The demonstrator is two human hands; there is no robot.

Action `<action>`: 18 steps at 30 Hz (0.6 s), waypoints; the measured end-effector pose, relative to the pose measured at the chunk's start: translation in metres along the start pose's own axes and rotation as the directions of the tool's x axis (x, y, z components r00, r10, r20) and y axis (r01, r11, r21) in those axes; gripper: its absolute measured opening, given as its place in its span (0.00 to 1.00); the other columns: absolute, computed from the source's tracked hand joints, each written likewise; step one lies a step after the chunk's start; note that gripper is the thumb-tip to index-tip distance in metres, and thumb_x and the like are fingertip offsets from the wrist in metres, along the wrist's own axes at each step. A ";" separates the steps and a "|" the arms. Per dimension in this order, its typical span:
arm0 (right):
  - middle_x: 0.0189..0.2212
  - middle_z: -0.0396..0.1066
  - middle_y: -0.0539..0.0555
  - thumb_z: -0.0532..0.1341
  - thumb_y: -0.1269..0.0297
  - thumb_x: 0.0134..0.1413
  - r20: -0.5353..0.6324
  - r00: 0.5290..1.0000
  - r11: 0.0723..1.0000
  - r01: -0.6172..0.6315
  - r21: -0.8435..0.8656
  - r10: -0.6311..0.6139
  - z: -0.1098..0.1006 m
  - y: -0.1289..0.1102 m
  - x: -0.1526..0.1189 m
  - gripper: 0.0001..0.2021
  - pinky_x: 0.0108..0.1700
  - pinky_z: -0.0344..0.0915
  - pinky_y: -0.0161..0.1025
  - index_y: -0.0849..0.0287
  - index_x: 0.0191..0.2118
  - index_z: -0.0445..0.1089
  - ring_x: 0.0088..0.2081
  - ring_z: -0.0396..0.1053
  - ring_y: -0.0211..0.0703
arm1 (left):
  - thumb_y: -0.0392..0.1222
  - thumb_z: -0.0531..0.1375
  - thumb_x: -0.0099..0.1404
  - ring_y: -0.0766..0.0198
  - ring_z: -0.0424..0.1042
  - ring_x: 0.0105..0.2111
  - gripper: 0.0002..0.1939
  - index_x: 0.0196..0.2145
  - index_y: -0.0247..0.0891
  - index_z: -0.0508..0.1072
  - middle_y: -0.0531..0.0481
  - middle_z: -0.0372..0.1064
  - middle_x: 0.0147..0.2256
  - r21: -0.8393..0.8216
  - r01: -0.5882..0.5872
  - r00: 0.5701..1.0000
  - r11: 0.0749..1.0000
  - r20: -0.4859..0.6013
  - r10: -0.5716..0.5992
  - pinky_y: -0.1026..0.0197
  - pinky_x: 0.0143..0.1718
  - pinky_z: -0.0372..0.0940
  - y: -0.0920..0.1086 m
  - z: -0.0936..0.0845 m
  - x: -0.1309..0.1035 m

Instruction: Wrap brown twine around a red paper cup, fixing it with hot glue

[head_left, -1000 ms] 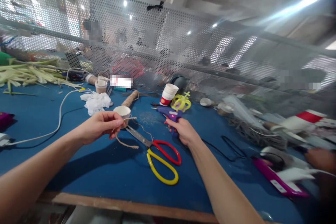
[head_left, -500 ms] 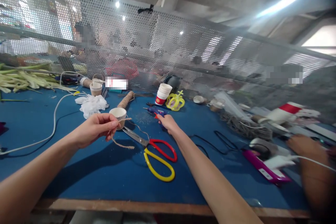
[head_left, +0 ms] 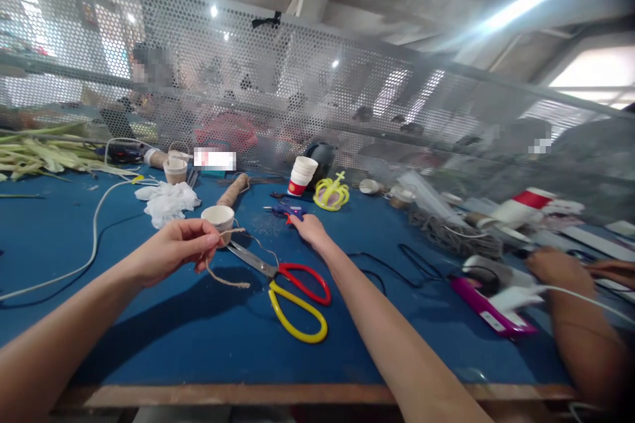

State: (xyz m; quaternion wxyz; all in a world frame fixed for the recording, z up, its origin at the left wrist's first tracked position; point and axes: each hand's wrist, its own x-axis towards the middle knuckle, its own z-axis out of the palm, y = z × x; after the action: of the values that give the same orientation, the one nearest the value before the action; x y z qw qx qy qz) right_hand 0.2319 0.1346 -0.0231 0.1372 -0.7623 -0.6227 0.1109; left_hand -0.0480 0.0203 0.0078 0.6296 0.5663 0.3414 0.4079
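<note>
My left hand [head_left: 186, 244] is closed, thumb and forefinger pinching a piece of twine [head_left: 225, 283] whose loose end dangles over the table. Right behind its fingertips is a small white paper cup [head_left: 218, 215], tilted a little; whether the fingers also touch it I cannot tell. My right hand [head_left: 310, 230] is wrapped round a blue glue gun [head_left: 292, 210] with an orange trigger, its nozzle pointing left. Between my arms lie scissors [head_left: 298, 332] with one red and one yellow handle, blades toward the cup. A twine-wound roll [head_left: 232, 193] lies behind the cup.
White crumpled cloth [head_left: 171, 201] and another cup [head_left: 175, 170] stand left. Stacked paper cups [head_left: 301, 175] and a yellow crown [head_left: 332, 193] are behind the glue gun. Right are a black cord [head_left: 421, 271], a purple box-like object [head_left: 489, 310] and another person's hand [head_left: 560, 271]. A perforated screen [head_left: 297, 92] closes the back.
The view has shifted slightly, so most things sit a little further left. Both my hands keep their holds. At the right, the other person's arm shows more, with another hand visible.
</note>
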 end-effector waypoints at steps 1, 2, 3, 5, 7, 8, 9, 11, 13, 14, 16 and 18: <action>0.45 0.64 0.56 0.55 0.62 0.56 0.015 1.000 1.000 0.007 -0.022 -0.007 -0.001 0.000 -0.003 0.14 0.41 0.65 0.45 0.62 0.47 0.62 0.42 0.66 0.43 | 0.45 0.62 0.53 0.74 0.62 0.17 0.11 0.24 0.34 0.68 0.56 0.65 0.19 0.004 0.000 1.000 1.000 0.000 0.000 0.70 0.20 0.58 0.000 0.000 0.001; 0.45 0.64 0.56 0.55 0.62 0.56 0.032 0.999 0.999 0.015 -0.037 -0.014 -0.002 -0.001 -0.006 0.14 0.42 0.65 0.45 0.62 0.47 0.62 0.42 0.66 0.43 | 0.45 0.62 0.53 0.74 0.62 0.17 0.11 0.24 0.34 0.68 0.56 0.65 0.18 0.007 0.000 1.000 1.000 -0.001 0.000 0.70 0.20 0.58 0.000 -0.001 0.001; 0.45 0.64 0.56 0.55 0.62 0.56 0.047 0.999 0.998 0.027 -0.049 -0.024 -0.005 -0.002 -0.010 0.14 0.42 0.65 0.45 0.61 0.47 0.63 0.42 0.66 0.43 | 0.45 0.62 0.53 0.74 0.62 0.17 0.11 0.24 0.34 0.68 0.56 0.64 0.18 0.013 0.003 1.000 1.000 -0.003 -0.003 0.70 0.20 0.57 0.000 -0.001 0.001; 0.44 0.65 0.57 0.55 0.62 0.55 0.060 0.996 0.996 0.069 -0.062 -0.065 -0.012 -0.006 -0.019 0.13 0.42 0.64 0.45 0.62 0.45 0.64 0.42 0.66 0.43 | 0.45 0.61 0.53 0.74 0.61 0.16 0.11 0.25 0.34 0.68 0.56 0.64 0.19 0.029 0.007 1.000 1.000 -0.008 -0.006 0.70 0.19 0.56 0.000 -0.001 0.002; 0.40 0.68 0.59 0.57 0.62 0.54 0.062 0.986 0.987 0.156 -0.047 -0.153 -0.024 -0.015 -0.032 0.12 0.43 0.62 0.45 0.65 0.39 0.68 0.42 0.66 0.46 | 0.45 0.60 0.54 0.74 0.60 0.16 0.11 0.24 0.34 0.68 0.56 0.64 0.19 0.064 0.013 1.000 0.998 -0.004 -0.012 0.70 0.18 0.55 0.002 0.000 0.002; 0.38 0.69 0.61 0.57 0.62 0.53 0.060 0.975 0.976 0.214 -0.028 -0.212 -0.031 -0.021 -0.040 0.11 0.43 0.61 0.44 0.66 0.36 0.70 0.42 0.66 0.48 | 0.45 0.60 0.54 0.74 0.60 0.17 0.11 0.24 0.34 0.68 0.56 0.63 0.19 0.094 0.016 1.000 0.995 0.004 -0.016 0.70 0.18 0.54 0.003 0.001 0.003; 0.36 0.70 0.60 0.56 0.60 0.53 0.068 0.956 0.958 0.287 0.002 -0.286 -0.039 -0.029 -0.048 0.12 0.43 0.60 0.41 0.65 0.33 0.71 0.41 0.67 0.47 | 0.45 0.59 0.55 0.74 0.59 0.17 0.11 0.24 0.34 0.68 0.56 0.63 0.19 0.134 0.020 1.000 0.991 0.016 -0.022 0.70 0.18 0.53 0.005 0.002 0.003; 0.33 0.72 0.53 0.54 0.55 0.53 0.097 0.899 0.903 0.421 0.086 -0.428 -0.055 -0.048 -0.066 0.14 0.39 0.61 0.36 0.60 0.35 0.71 0.37 0.68 0.42 | 0.45 0.59 0.55 0.74 0.57 0.17 0.11 0.24 0.33 0.68 0.56 0.61 0.18 0.233 0.022 0.998 0.972 0.049 -0.034 0.70 0.17 0.51 0.010 0.005 0.005; 0.33 0.72 0.51 0.56 0.57 0.51 0.140 0.737 0.742 0.613 0.270 -0.661 -0.069 -0.069 -0.083 0.12 0.36 0.62 0.33 0.60 0.34 0.71 0.36 0.68 0.39 | 0.45 0.58 0.55 0.75 0.55 0.16 0.11 0.23 0.33 0.68 0.57 0.60 0.17 0.337 0.024 0.995 0.941 0.086 -0.056 0.70 0.17 0.50 0.017 0.007 0.007; 0.31 0.72 0.52 0.57 0.59 0.50 0.165 0.640 0.653 0.679 0.335 -0.750 -0.075 -0.078 -0.090 0.11 0.35 0.62 0.33 0.61 0.33 0.72 0.34 0.68 0.39 | 0.45 0.58 0.55 0.75 0.54 0.16 0.12 0.23 0.33 0.68 0.58 0.59 0.17 0.384 0.023 0.992 0.923 0.104 -0.068 0.69 0.17 0.49 0.021 0.009 0.008; 0.29 0.72 0.52 0.59 0.64 0.47 0.239 0.510 0.563 0.755 0.336 -0.826 -0.082 -0.093 -0.101 0.07 0.33 0.61 0.33 0.61 0.30 0.72 0.32 0.67 0.38 | 0.45 0.58 0.55 0.75 0.54 0.16 0.12 0.22 0.33 0.68 0.58 0.58 0.16 0.475 0.022 0.988 0.880 0.127 -0.093 0.69 0.18 0.50 0.028 0.010 0.011; 0.28 0.71 0.52 0.61 0.66 0.44 0.300 0.451 0.527 0.810 0.256 -0.840 -0.085 -0.103 -0.107 0.05 0.32 0.60 0.34 0.61 0.28 0.73 0.31 0.66 0.38 | 0.45 0.58 0.54 0.74 0.54 0.16 0.11 0.23 0.34 0.69 0.58 0.58 0.17 0.559 0.014 0.984 0.829 0.139 -0.110 0.69 0.18 0.51 0.038 0.011 0.014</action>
State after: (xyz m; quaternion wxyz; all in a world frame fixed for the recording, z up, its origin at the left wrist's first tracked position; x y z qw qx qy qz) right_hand 0.1443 0.0434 0.0920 0.0762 -0.3196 -0.9226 0.2023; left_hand -0.0368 0.0293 0.0469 0.4767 0.7453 0.4100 0.2217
